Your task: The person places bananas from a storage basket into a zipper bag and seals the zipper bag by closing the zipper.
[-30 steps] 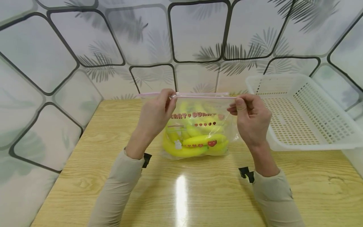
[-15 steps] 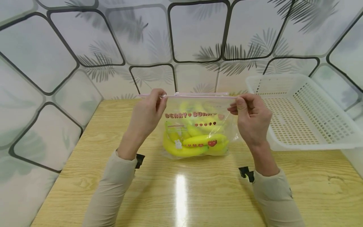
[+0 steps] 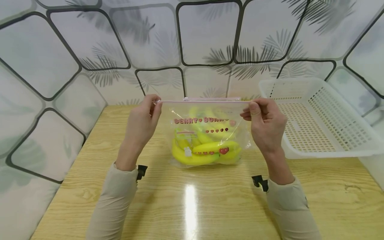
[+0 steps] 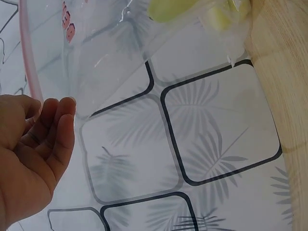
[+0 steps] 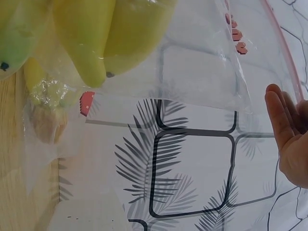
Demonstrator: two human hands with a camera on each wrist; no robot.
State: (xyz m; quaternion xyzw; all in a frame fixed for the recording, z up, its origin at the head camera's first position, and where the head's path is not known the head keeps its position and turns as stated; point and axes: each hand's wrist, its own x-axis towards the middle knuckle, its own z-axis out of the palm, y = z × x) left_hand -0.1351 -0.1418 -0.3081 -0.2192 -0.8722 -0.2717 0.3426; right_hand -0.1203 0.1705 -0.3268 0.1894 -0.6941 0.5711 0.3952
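A clear zip bag (image 3: 180, 111) with a pink top strip and red "Berry Bunny" lettering stands on the table in the head view. Several yellow bananas (image 3: 214, 147) lie inside it. My left hand (image 3: 138, 126) pinches the left end of the strip between thumb and finger. At the right end, my right hand (image 3: 268, 125) pinches the same strip, its other fingers loosely bent. The strip is stretched straight between both hands. A small slider (image 3: 186, 99) sits on a second pink strip just behind. The right wrist view shows bananas (image 5: 86, 38) close through the film.
A white perforated plastic basket (image 3: 327, 153) stands at the right, beside my right hand. The wooden table (image 3: 222, 206) runs forward to a patterned backdrop (image 3: 210, 33) with black outlines and grey leaves. A bright light reflection lies on the table in front of the bag.
My left hand has slid left along the strip, from near the slider to the left end. More of the lettering shows now. My right hand has stayed in place.
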